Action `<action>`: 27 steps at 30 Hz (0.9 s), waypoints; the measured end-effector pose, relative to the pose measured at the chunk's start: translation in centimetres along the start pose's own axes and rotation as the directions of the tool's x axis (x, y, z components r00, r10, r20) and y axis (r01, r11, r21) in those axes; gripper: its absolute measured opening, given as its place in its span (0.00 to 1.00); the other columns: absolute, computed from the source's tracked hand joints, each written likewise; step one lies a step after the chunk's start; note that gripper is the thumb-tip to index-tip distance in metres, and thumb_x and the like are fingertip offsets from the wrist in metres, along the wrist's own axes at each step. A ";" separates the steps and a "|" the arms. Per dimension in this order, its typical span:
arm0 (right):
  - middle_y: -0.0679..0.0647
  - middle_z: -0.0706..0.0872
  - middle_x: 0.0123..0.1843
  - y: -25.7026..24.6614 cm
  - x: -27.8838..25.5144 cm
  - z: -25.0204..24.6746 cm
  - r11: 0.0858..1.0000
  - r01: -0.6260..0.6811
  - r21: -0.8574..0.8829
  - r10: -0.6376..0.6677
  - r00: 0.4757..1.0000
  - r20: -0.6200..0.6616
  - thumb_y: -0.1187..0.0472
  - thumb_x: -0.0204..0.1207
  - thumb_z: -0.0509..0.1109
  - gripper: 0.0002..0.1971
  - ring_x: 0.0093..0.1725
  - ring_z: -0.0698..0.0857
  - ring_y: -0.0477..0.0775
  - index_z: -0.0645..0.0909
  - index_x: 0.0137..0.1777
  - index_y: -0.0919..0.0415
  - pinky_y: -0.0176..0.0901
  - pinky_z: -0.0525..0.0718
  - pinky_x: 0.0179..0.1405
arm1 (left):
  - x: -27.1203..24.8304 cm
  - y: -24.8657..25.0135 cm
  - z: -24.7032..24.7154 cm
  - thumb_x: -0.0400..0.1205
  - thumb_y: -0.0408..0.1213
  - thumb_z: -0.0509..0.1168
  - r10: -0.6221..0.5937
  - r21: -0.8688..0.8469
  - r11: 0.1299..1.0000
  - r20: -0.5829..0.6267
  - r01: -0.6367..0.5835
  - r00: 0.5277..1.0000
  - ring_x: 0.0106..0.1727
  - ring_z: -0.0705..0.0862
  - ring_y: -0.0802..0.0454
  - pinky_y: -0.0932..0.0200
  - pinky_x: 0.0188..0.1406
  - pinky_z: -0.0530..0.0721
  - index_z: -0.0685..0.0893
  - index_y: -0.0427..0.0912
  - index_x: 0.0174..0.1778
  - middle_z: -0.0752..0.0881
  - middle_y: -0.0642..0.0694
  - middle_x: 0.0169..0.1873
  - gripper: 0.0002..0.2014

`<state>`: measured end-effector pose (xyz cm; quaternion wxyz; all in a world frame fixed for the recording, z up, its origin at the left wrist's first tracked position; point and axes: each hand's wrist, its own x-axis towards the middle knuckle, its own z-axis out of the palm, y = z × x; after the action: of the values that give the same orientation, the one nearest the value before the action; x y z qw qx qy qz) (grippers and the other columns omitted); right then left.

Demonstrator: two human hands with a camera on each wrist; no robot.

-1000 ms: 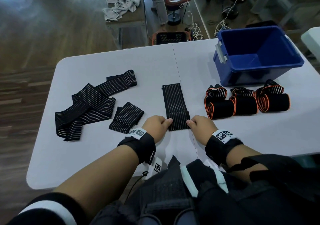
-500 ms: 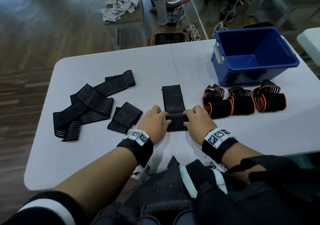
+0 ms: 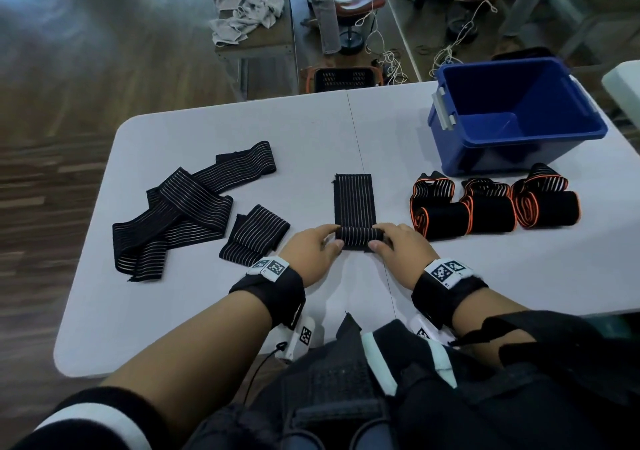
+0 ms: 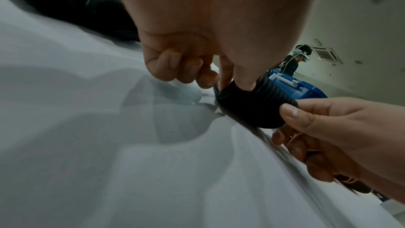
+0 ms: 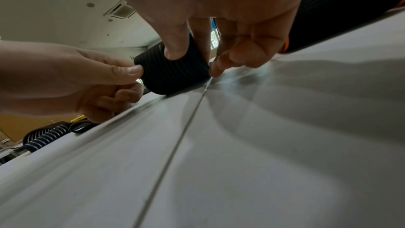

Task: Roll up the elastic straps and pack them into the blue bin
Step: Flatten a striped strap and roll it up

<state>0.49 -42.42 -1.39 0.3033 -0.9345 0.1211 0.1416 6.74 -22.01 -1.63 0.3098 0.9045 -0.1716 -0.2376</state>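
A black striped elastic strap (image 3: 353, 200) lies flat along the table's middle, its near end wound into a small roll (image 3: 358, 235). My left hand (image 3: 313, 248) pinches the roll's left end and my right hand (image 3: 398, 245) pinches its right end. The left wrist view shows the roll (image 4: 252, 103) between my left thumb and the right hand's fingers. The right wrist view shows the same roll (image 5: 173, 72) held from both sides. The blue bin (image 3: 512, 113) stands open at the far right; its visible inside shows nothing.
Three orange-edged rolled straps (image 3: 491, 203) sit in front of the bin. Loose striped straps (image 3: 180, 207) lie tangled at the left, with a folded one (image 3: 254, 234) near my left hand. The white table (image 3: 207, 311) ends close to my body. A bench and cables lie beyond.
Both hands have moved forward along the strap, turning its near end over into a thicker roll. The flat length ahead of the roll is shorter.
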 end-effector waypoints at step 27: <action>0.66 0.86 0.31 -1.3 0.9 0.0 0.901 -0.242 0.361 0.236 0.970 0.061 0.36 0.64 0.75 0.33 0.29 0.84 0.62 0.84 0.36 0.73 0.54 0.86 0.35 | 0.2 1.3 0.2 0.85 0.56 0.63 -0.206 0.161 0.962 -0.111 0.222 0.972 0.41 0.85 0.46 0.55 0.40 0.80 0.82 0.44 0.39 0.86 0.47 0.36 0.18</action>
<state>1.71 -41.52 -0.99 0.4532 -0.8386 0.2566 0.1598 6.59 -23.22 -1.00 0.2103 0.9512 -0.0780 -0.2118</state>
